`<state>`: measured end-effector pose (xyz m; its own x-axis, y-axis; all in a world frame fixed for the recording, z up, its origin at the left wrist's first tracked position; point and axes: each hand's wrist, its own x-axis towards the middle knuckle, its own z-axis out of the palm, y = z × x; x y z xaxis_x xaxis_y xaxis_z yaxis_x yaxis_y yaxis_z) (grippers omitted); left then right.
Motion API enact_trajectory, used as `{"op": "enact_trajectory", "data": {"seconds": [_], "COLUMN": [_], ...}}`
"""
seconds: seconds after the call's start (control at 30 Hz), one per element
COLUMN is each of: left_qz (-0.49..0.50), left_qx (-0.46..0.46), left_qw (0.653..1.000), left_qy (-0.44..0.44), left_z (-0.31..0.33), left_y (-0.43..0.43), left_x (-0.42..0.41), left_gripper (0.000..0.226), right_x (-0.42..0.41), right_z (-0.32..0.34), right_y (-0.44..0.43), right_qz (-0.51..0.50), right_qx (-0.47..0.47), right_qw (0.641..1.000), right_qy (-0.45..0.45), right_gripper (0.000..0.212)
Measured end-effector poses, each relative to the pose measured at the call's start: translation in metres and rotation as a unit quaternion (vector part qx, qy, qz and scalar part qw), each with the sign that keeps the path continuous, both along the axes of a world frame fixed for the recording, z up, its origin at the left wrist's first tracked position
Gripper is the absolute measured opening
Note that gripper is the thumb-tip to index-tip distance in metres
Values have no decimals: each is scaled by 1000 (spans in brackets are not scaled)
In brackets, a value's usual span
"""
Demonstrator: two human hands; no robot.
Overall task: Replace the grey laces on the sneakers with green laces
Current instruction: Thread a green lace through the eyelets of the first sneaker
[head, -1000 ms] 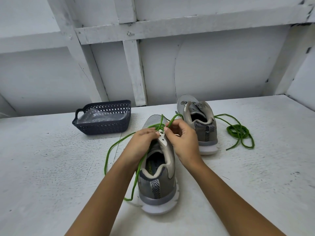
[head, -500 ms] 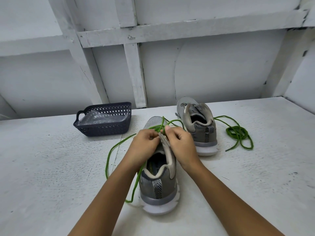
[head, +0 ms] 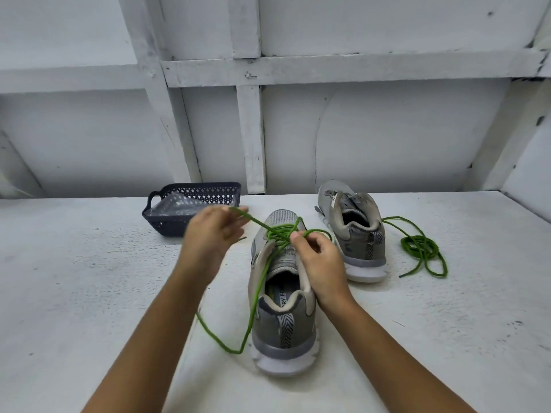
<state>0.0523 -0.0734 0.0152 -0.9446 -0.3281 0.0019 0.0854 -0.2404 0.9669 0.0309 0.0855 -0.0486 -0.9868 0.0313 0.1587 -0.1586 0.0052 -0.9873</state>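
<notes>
Lace [head: 260,223], bright green, is running through the front eyelets of the near sneaker [head: 283,323], which is standing on the white table [head: 89,293] with its heel at 6 o'clock. The left hand [head: 211,234], blurred, is pinching one strand and holding it taut toward 10 o'clock, while the right hand [head: 320,263] is pinching the lace with curled fingers above the tongue. The other sneaker [head: 354,234] is sitting at 1 o'clock, a second green lace [head: 420,248] coiled at its 3 o'clock, a dark basket [head: 190,213] at 10 o'clock.

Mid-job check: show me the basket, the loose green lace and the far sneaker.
basket [head: 167,225], head view, on its front wall.
loose green lace [head: 416,245], head view, on the coiled middle.
far sneaker [head: 362,248], head view, on the grey heel.
</notes>
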Motion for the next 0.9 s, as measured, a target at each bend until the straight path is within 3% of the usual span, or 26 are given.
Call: {"op": "enact_trajectory", "data": {"seconds": [0.03,0.1,0.17,0.23,0.3,0.4,0.43,0.57,0.67,0.73,0.8,0.9], "left_qz": [-14,24,121,178,137,-8,-15,-35,-83,-73,-66,-93], "left_qx": [94,190,159,-6,-232,-528,-580,-681,-737,-732,-692,-503], "left_qw": [995,981,979,979,950,834,800,730,668,676,718,859], "left_qy": [12,15,-31,-101,-155,-162,-153,-50,-58,-50,-23,14], "left_z": [4,5,0,-8,-12,-15,-12,0,-1,-5,-6,2], "left_y": [-11,-33,-54,-65,-59,-31,-21,15,37,41,37,23], "left_x": [1,1,-4,-9,-10,-3,-2,-6,-11,-12,-11,-6], "left_gripper": [24,27,25,21,24,34,38,35,31,27,22,16], "right_x": [-1,-2,-2,-3,-3,-1,-1,1,2,3,4,4], "right_z": [-1,-1,0,1,1,2,3,5,3,3,3,5], "right_y": [1,1,-1,-2,-2,-3,-4,-5,-4,-4,-5,-5], "right_qz": [-3,-9,-17,-21,-20,-18,-17,-18,-20,-24,-25,-28], "right_qx": [-4,-15,-11,-11,-6,-3,-5,-13,-25,-29,-29,-21], "right_qw": [1000,1000,1000,1000,1000,1000,1000,1000,999,999,999,999], "right_qy": [-1,-4,-3,-5,-7,-9,-9,-10,-20,-21,-18,-8], "right_gripper": [22,21,20,19,20,20,20,24,22,24,25,20]}}
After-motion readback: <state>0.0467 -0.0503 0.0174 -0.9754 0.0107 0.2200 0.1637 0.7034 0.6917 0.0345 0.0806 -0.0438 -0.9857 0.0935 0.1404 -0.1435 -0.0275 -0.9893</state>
